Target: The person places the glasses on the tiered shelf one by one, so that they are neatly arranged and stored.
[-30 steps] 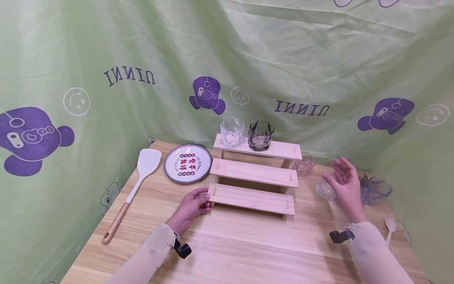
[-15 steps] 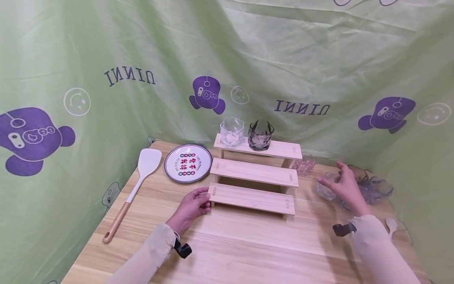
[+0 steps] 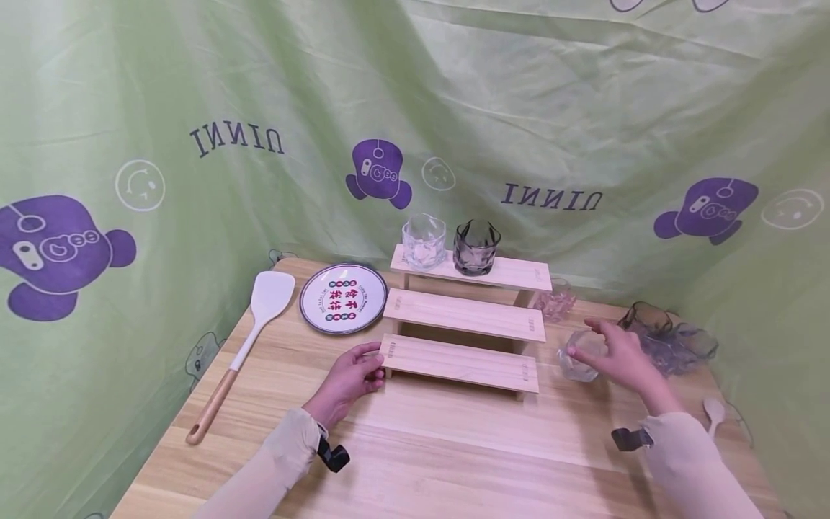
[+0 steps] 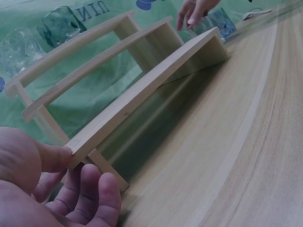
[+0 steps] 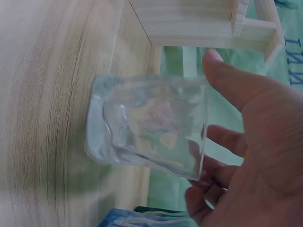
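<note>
In the head view, my left hand (image 3: 346, 382) is at the left end of a three-step wooden display riser (image 3: 460, 364). Thumb on top and fingers below, it pinches the lowest board (image 4: 142, 90) in the left wrist view. My right hand (image 3: 625, 360) holds a clear drinking glass (image 3: 579, 357) by the rim, right of the riser. From the right wrist, the thumb is at one side of the glass (image 5: 147, 125) and curled fingers at the other, its base close to the tabletop. A clear glass (image 3: 424, 241) and a smoky grey glass (image 3: 476, 249) stand on the top step.
A pinkish glass (image 3: 556, 299) stands behind the riser's right end. Bluish glasses (image 3: 681, 346) and a brownish one (image 3: 645, 317) cluster beyond my right hand, a white spoon (image 3: 714, 412) nearer. Left lie a plate (image 3: 344, 299) and a white spatula (image 3: 271, 292). Green cloth (image 3: 292, 72) hangs behind.
My right hand opens wider half a second ago, then comes around the clear glass, which has shifted left and toward me. The left hand and riser stay put.
</note>
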The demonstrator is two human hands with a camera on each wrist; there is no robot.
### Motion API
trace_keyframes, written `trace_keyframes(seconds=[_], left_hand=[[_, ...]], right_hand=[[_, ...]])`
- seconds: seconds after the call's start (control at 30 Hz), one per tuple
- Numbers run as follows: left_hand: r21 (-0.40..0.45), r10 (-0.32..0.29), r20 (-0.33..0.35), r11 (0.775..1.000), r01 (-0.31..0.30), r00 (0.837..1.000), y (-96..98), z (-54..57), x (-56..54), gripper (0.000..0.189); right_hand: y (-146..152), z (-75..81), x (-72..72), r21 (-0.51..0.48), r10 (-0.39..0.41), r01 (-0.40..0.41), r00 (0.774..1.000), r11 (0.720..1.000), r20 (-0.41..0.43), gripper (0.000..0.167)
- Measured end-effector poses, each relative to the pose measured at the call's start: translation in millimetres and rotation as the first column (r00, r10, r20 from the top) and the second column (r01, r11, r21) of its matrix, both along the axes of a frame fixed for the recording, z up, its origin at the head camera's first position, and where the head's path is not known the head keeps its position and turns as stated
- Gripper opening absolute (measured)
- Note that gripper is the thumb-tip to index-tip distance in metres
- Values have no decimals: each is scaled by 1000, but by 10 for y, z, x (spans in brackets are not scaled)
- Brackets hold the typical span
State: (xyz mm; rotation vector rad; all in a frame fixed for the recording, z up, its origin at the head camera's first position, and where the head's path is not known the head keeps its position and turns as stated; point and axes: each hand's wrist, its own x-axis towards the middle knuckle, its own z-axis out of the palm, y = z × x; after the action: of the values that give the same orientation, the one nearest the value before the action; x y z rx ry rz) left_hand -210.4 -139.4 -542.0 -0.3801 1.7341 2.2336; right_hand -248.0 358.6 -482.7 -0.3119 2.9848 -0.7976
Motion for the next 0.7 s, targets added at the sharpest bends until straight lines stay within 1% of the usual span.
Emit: trace_keyframes(seconds=[0.1,0.2,0.3,0.37,0.47,0.63,0.7], left_hand=[[-7,3,4,1000,-3,1000,-1,8,2,44],[-13,3,12,1000,-3,1000,-3,11,2,45],[-18,6,17,1000,-6,1000,-10,14,6,46],[-25,8,18,1000,-8,1000,-12,18,14,46],[-32,11,17,999,-11,1000,-12,27,22,46],[-25,8,16,1000,-8,1000,-7,27,9,45],[-21,5,16,1000,-5,1000,-4,23,1,45]], right_hand=[[-29,16,57,61,34,-35,999,998,12,85],[-45,30,123,127,67,-69,997,989,24,88],[-45,38,179,156,103,-107,994,982,28,90],[-44,39,216,150,108,-113,993,982,40,90],[-44,34,258,146,82,-89,995,985,55,92],[-51,12,325,153,-25,13,997,988,80,101],[-52,-11,347,137,-50,39,996,990,74,104]])
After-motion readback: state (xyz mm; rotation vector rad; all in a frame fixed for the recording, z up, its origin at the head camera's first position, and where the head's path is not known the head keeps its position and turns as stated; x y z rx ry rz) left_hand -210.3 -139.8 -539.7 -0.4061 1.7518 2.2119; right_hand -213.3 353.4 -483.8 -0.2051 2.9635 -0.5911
